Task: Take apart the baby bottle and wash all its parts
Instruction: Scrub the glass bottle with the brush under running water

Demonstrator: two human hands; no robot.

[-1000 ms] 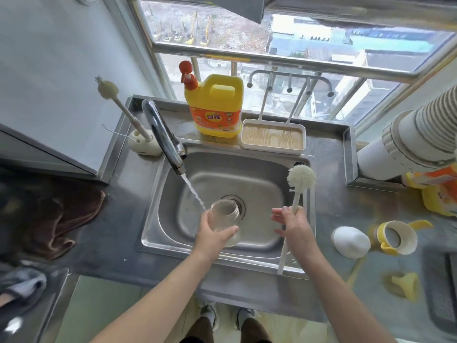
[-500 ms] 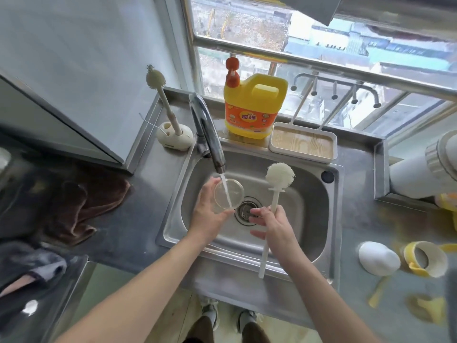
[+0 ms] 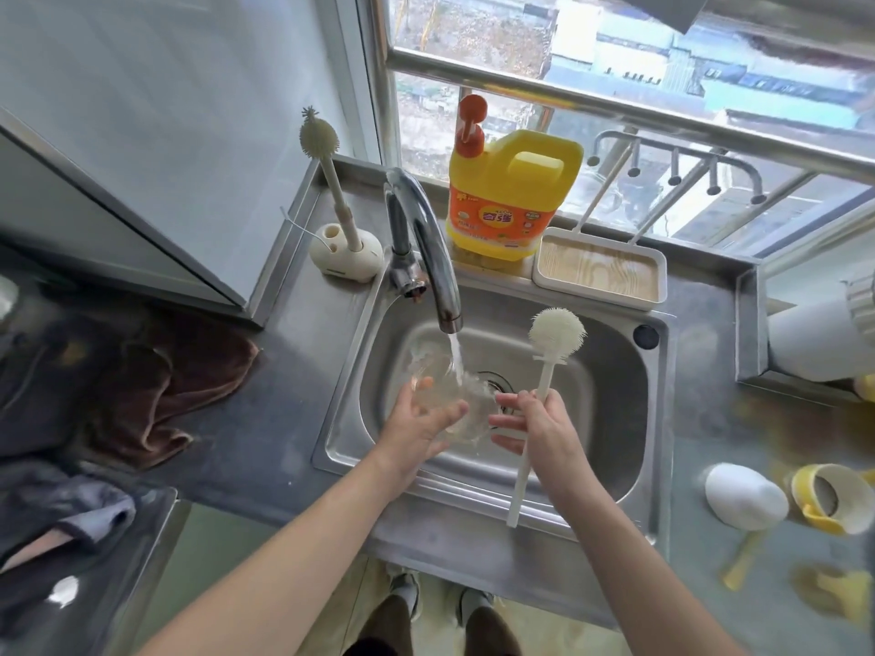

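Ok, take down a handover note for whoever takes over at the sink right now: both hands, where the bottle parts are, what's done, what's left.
Left hand grips the bottle under the running tap, over the sink.
Right hand grips the brush by its handle, head up, outside the bottle.
On the counter to the right: white cap, yellow ring, small blurred yellow piece.
Done: bottle taken apart, rinse under way.
Left: brush the bottle inside, wash the counter parts.

Both forearms are extended forward and angled inward. The left hand (image 3: 419, 419) is curled round the clear bottle (image 3: 466, 397). The right hand (image 3: 544, 430) is closed round the brush handle (image 3: 544, 371), fingertips pointed leftward.
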